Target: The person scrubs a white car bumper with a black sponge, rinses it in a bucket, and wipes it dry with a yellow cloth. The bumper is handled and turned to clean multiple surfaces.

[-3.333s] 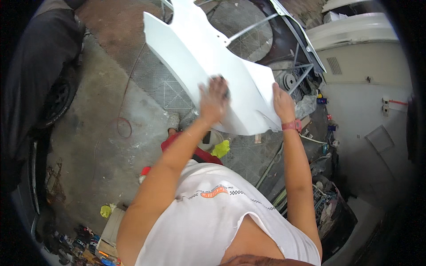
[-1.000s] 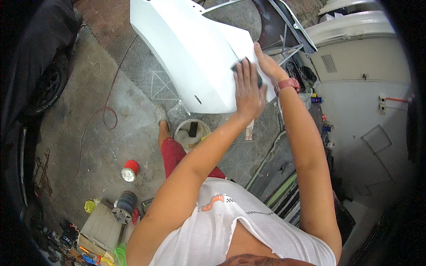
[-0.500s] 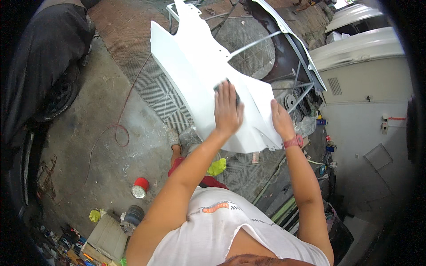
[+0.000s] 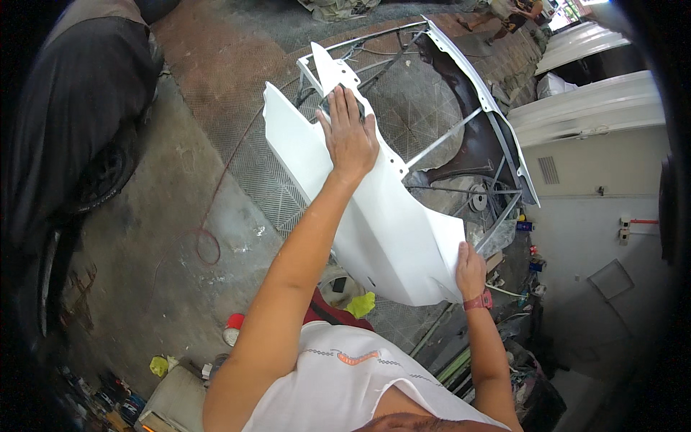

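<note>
A white car fender (image 4: 389,230) lies tilted on a metal frame stand (image 4: 461,133). My left hand (image 4: 350,137) is stretched out to the fender's far end, palm down on a dark sanding pad (image 4: 332,101) that shows just past my fingertips. My right hand (image 4: 469,268), with a red wristband, grips the fender's near right corner at its edge. Both forearms come up from the lower edge, above my white shirt.
A dark covered car (image 4: 79,129) stands at the left. On the concrete floor are a red cable loop (image 4: 209,245), a red-topped can (image 4: 232,329), a white bucket (image 4: 337,284) and a yellow-green rag (image 4: 360,304). A white wall (image 4: 597,237) lies at the right, tool clutter at the lower left.
My left hand has slid with the pad from the fender's near part up to its far end. My right hand has stayed on the near edge.
</note>
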A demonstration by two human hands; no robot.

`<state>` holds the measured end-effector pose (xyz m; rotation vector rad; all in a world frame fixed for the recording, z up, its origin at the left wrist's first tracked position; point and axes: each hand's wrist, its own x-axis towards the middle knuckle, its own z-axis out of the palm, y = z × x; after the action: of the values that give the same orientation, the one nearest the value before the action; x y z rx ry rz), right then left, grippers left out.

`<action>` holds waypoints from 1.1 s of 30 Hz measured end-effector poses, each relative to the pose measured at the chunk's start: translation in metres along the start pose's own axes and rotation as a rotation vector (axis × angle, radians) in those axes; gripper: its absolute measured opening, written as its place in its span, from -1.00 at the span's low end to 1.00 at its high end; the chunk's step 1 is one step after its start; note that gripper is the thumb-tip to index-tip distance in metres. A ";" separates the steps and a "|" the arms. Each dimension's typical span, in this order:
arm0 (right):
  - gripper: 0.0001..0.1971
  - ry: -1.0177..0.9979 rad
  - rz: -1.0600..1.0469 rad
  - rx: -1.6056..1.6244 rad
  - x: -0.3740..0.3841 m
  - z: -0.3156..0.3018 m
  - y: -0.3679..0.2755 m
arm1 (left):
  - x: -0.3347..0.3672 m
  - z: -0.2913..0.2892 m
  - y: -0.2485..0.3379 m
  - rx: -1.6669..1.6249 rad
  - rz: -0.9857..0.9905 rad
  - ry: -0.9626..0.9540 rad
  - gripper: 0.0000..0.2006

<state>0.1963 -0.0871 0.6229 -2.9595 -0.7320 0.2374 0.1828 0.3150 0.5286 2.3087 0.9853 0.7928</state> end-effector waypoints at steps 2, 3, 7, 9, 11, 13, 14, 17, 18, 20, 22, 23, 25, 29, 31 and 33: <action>-0.47 0.026 -0.003 0.007 0.000 0.001 0.001 | 0.007 0.001 -0.007 -0.065 0.034 0.069 -0.20; -0.47 0.013 -0.003 0.009 0.000 0.001 0.002 | 0.028 0.003 -0.015 -0.007 0.049 0.086 -0.20; -0.47 0.008 -0.003 0.022 -0.001 0.003 0.003 | 0.139 0.009 -0.050 0.141 -0.015 0.053 -0.24; -0.46 0.016 0.000 0.017 -0.001 0.003 0.002 | 0.142 0.013 -0.052 0.135 -0.040 0.086 -0.25; -0.45 0.041 -0.016 0.015 -0.001 0.003 0.002 | 0.091 0.011 -0.044 0.057 0.079 0.169 -0.26; -0.45 0.058 0.001 0.028 -0.001 0.003 0.001 | 0.001 0.009 -0.028 -0.081 0.156 0.198 -0.22; -0.45 0.046 0.002 0.039 0.000 0.004 0.001 | -0.051 0.006 -0.021 -0.134 0.135 0.064 -0.16; -0.43 0.023 0.027 0.000 0.000 0.004 0.001 | -0.182 -0.014 -0.008 -0.314 0.222 -0.189 -0.10; -0.43 0.011 0.020 -0.004 -0.001 0.004 0.002 | -0.196 -0.010 -0.011 -0.279 0.207 -0.230 -0.11; -0.43 0.042 0.000 -0.020 -0.001 0.005 0.003 | -0.196 -0.012 -0.027 -0.301 0.282 -0.085 -0.12; -0.43 0.023 -0.002 -0.011 -0.002 0.006 0.005 | -0.135 0.005 -0.058 -0.280 0.109 0.043 -0.15; -0.43 0.037 -0.028 0.003 -0.002 0.006 0.005 | -0.096 0.010 -0.079 -0.286 0.063 0.123 -0.19; -0.43 0.038 -0.002 0.002 -0.003 0.007 0.006 | -0.014 0.013 -0.126 -0.291 0.005 0.234 -0.30; -0.43 0.021 0.011 0.006 -0.002 0.007 0.005 | 0.040 0.003 -0.148 -0.390 -0.232 0.110 -0.34; -0.42 -0.026 0.058 -0.022 -0.001 0.006 0.005 | 0.002 -0.002 -0.116 -0.421 -0.198 0.184 -0.34; -0.42 -0.030 0.073 -0.018 0.000 0.005 0.005 | -0.056 -0.006 -0.080 -0.403 -0.103 0.153 -0.27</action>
<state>0.1977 -0.0910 0.6172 -3.0092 -0.6331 0.2825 0.1092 0.3224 0.4641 1.8627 0.9037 1.0319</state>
